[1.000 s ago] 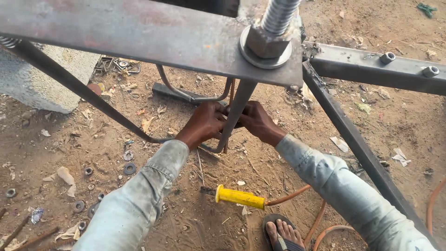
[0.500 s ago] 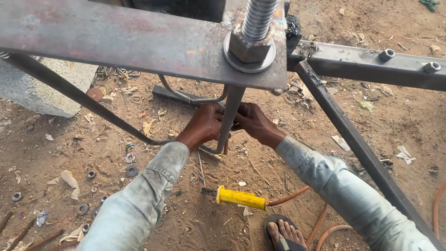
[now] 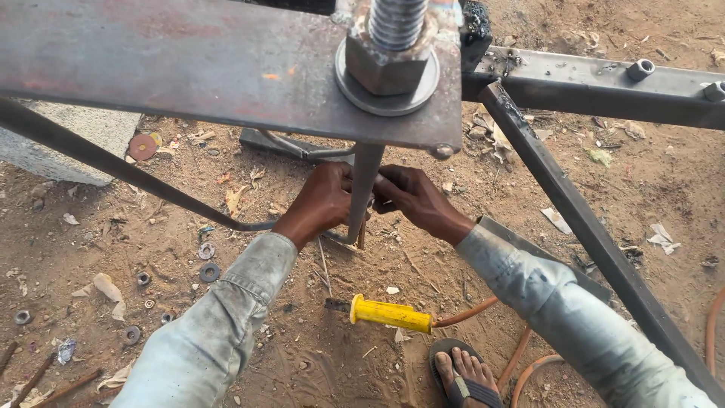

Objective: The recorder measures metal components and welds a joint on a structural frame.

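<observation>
Both hands grip the upright steel rod (image 3: 362,193) under the plate (image 3: 189,68): left hand (image 3: 321,202) and right hand (image 3: 411,198) fingers clamped around it, apparently steadying it; aligning it needs firm, even pressure.

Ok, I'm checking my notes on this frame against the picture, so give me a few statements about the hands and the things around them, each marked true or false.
1. Both hands grip the upright metal rod under the steel plate. True: left hand and right hand close around it.
2. The yellow-handled tool is in the right hand. False: it lies on the dirt.
3. A large nut sits on a threaded rod above the plate. True.
4. The foot is in a boot. False: it wears a sandal.
</observation>
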